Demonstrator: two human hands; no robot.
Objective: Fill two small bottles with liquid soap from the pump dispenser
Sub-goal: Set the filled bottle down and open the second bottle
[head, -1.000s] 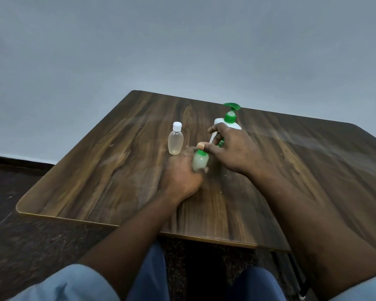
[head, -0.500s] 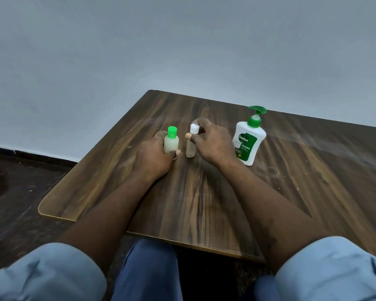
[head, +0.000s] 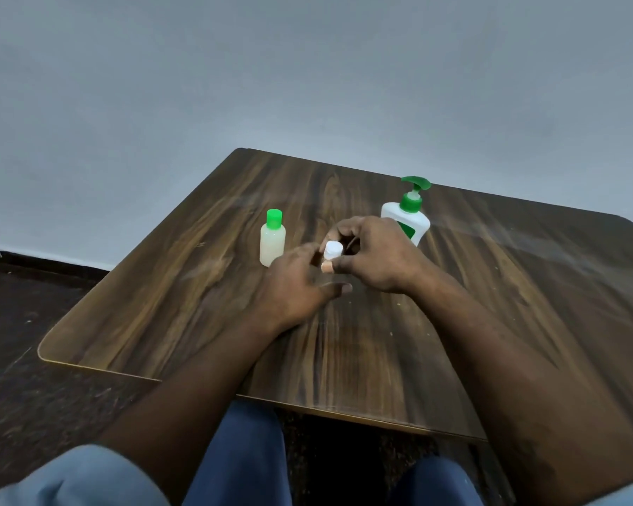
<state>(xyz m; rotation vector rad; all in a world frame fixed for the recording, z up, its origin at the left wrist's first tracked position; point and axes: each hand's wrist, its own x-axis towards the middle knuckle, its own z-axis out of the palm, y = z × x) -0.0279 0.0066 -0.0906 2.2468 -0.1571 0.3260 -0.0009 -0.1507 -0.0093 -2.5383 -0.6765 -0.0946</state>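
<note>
A small bottle with a green cap (head: 272, 239), holding pale liquid, stands free on the wooden table (head: 183, 286). To its right is the white-capped small bottle (head: 332, 249); only its cap shows. My right hand (head: 377, 257) pinches that cap with fingers and thumb. My left hand (head: 296, 286) lies just left of it, fingers blurred against the hidden bottle body and thumb spread toward me. The white pump dispenser (head: 412, 217) with a green pump head stands behind my right hand, partly hidden by it.
The table's near edge (head: 344, 414) runs above my blue-trousered knees. A grey wall rises behind the table. Dark floor lies to the left.
My left hand has let go of the green-capped bottle, which now stands alone, and moved right to the white-capped bottle. My right hand stays on the white cap.
</note>
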